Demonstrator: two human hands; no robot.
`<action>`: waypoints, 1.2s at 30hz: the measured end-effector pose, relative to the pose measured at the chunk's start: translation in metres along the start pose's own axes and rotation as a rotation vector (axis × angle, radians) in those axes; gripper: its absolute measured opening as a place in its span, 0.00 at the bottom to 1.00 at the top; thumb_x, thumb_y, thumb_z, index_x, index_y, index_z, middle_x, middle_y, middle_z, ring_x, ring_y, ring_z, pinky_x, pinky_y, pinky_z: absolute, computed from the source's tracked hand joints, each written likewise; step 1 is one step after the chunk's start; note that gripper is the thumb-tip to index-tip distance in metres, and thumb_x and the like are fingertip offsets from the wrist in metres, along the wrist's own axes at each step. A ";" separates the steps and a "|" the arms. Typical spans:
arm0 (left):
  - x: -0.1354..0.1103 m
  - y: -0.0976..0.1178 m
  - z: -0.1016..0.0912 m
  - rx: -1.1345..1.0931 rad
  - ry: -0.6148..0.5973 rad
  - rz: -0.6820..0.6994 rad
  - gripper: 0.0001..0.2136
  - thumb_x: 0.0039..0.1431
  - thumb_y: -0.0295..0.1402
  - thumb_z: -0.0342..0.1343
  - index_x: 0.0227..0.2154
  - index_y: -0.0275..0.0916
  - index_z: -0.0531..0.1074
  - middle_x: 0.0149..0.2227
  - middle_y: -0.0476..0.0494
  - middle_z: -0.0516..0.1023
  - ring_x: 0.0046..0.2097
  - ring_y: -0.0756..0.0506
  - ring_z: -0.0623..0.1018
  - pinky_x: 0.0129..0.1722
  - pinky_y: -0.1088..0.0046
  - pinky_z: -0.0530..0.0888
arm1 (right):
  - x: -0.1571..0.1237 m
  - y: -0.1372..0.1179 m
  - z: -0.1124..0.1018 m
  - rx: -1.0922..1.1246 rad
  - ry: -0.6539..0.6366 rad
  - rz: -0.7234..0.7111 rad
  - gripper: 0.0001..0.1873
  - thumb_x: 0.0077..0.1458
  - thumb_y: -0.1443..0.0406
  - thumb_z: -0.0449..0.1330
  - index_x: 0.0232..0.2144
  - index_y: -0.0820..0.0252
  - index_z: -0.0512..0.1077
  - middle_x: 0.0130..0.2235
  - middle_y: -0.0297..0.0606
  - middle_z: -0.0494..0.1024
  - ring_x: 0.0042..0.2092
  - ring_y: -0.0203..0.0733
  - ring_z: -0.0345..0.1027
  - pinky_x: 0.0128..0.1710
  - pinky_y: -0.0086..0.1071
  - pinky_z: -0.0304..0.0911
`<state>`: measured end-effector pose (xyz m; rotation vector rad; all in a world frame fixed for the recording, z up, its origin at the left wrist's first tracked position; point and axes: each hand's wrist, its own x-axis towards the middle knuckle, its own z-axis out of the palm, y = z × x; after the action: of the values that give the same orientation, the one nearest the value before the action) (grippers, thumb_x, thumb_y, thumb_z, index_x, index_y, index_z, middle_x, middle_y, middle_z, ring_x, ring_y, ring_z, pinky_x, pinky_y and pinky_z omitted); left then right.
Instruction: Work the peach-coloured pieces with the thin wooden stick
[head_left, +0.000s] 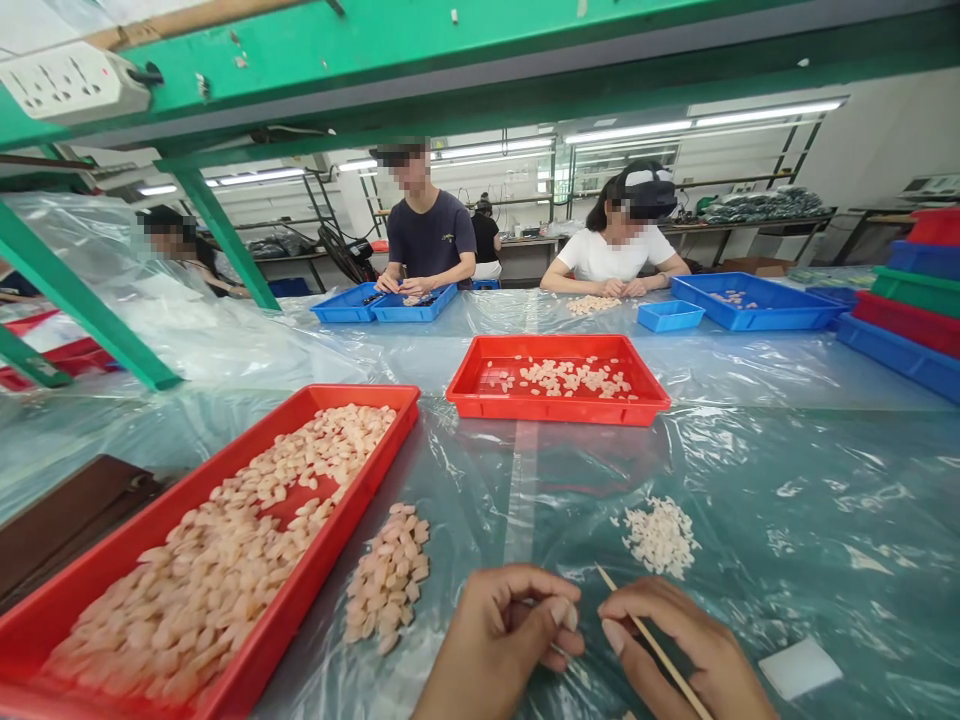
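Observation:
Low in the head view, my left hand (499,635) has its thumb and fingertips pinched together. A small pale edge shows at the fingertips, too hidden to name. My right hand (697,640), just beside it, grips a thin pointed wooden stick (661,657) between thumb and fingers. The stick's tip points up and left, toward the left hand, without touching it. To the left of my hands lies a loose pile of pale pinkish oval pieces (390,575). Beyond the right hand is a heap of small white bits (661,538).
A long red tray (337,545) full of similar oval pieces stands at left; another red tray (559,408) with fewer sits ahead. A white block (800,668) lies at right. Plastic sheeting covers the table. Co-workers sit opposite with blue trays (757,310). A green beam (480,60) crosses overhead.

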<state>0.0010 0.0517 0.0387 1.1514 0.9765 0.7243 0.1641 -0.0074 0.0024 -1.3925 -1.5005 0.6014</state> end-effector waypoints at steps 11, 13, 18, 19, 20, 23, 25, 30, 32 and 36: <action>0.000 -0.022 0.008 -0.184 -0.049 0.010 0.14 0.38 0.41 0.71 0.27 0.36 0.81 0.27 0.40 0.83 0.28 0.48 0.80 0.30 0.79 0.74 | 0.004 0.001 -0.002 -0.114 -0.080 -0.119 0.07 0.54 0.69 0.55 0.27 0.55 0.72 0.25 0.33 0.74 0.28 0.38 0.70 0.26 0.26 0.65; 0.000 -0.026 0.007 -0.171 -0.058 0.051 0.13 0.40 0.41 0.70 0.27 0.37 0.82 0.29 0.40 0.83 0.31 0.46 0.80 0.32 0.77 0.75 | 0.004 0.000 -0.001 -0.158 -0.091 -0.119 0.08 0.53 0.70 0.55 0.25 0.56 0.72 0.24 0.33 0.74 0.27 0.38 0.70 0.25 0.25 0.64; 0.000 -0.025 0.005 0.103 -0.093 0.217 0.07 0.50 0.38 0.64 0.30 0.41 0.82 0.31 0.41 0.83 0.34 0.45 0.80 0.33 0.76 0.74 | 0.004 0.001 0.004 -0.249 -0.090 -0.101 0.09 0.50 0.71 0.54 0.22 0.58 0.71 0.22 0.32 0.72 0.23 0.35 0.68 0.22 0.23 0.63; 0.000 -0.024 0.005 0.171 -0.101 0.244 0.06 0.51 0.36 0.63 0.31 0.41 0.82 0.31 0.41 0.83 0.33 0.45 0.80 0.33 0.76 0.74 | 0.004 0.002 0.005 -0.256 -0.082 -0.106 0.09 0.49 0.71 0.54 0.22 0.59 0.71 0.21 0.32 0.72 0.22 0.34 0.67 0.21 0.23 0.62; 0.000 -0.022 0.005 0.214 -0.109 0.259 0.06 0.52 0.35 0.62 0.31 0.41 0.82 0.31 0.41 0.83 0.33 0.45 0.80 0.32 0.77 0.73 | 0.005 0.002 0.006 -0.261 -0.069 -0.110 0.09 0.47 0.72 0.53 0.22 0.59 0.71 0.21 0.31 0.71 0.21 0.34 0.66 0.20 0.22 0.61; 0.000 -0.020 0.005 0.169 -0.139 0.224 0.06 0.53 0.35 0.62 0.31 0.40 0.82 0.31 0.41 0.83 0.33 0.46 0.80 0.34 0.77 0.74 | 0.005 0.001 0.008 -0.235 -0.013 -0.110 0.08 0.44 0.72 0.52 0.19 0.59 0.70 0.19 0.30 0.69 0.19 0.32 0.63 0.18 0.22 0.59; 0.000 -0.020 0.003 0.107 -0.169 0.178 0.07 0.53 0.36 0.61 0.31 0.39 0.81 0.32 0.41 0.83 0.34 0.45 0.80 0.35 0.77 0.74 | 0.005 -0.001 0.009 -0.189 0.020 -0.094 0.09 0.44 0.71 0.52 0.18 0.58 0.69 0.19 0.29 0.68 0.18 0.31 0.62 0.18 0.21 0.58; -0.001 -0.016 -0.007 0.224 -0.040 0.234 0.06 0.54 0.32 0.59 0.31 0.37 0.79 0.31 0.42 0.81 0.32 0.46 0.79 0.34 0.77 0.73 | 0.008 0.000 -0.002 -0.156 0.067 -0.033 0.08 0.45 0.69 0.53 0.18 0.56 0.68 0.18 0.27 0.67 0.19 0.32 0.62 0.19 0.22 0.58; -0.002 -0.014 -0.011 0.328 0.015 0.287 0.07 0.54 0.30 0.57 0.33 0.37 0.78 0.30 0.43 0.80 0.31 0.48 0.77 0.33 0.78 0.72 | 0.011 0.004 -0.013 -0.209 0.119 0.006 0.08 0.47 0.67 0.54 0.19 0.56 0.67 0.19 0.28 0.68 0.20 0.33 0.63 0.20 0.23 0.59; -0.002 -0.023 -0.012 0.549 -0.166 0.348 0.08 0.49 0.25 0.55 0.31 0.36 0.77 0.27 0.45 0.78 0.28 0.49 0.76 0.29 0.80 0.70 | 0.020 0.017 -0.038 -0.441 0.197 0.009 0.06 0.51 0.63 0.55 0.25 0.54 0.71 0.24 0.34 0.76 0.24 0.40 0.71 0.23 0.27 0.65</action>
<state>-0.0107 0.0486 0.0162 1.8649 0.8646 0.6345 0.2076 0.0055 0.0096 -1.7357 -1.5210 0.1308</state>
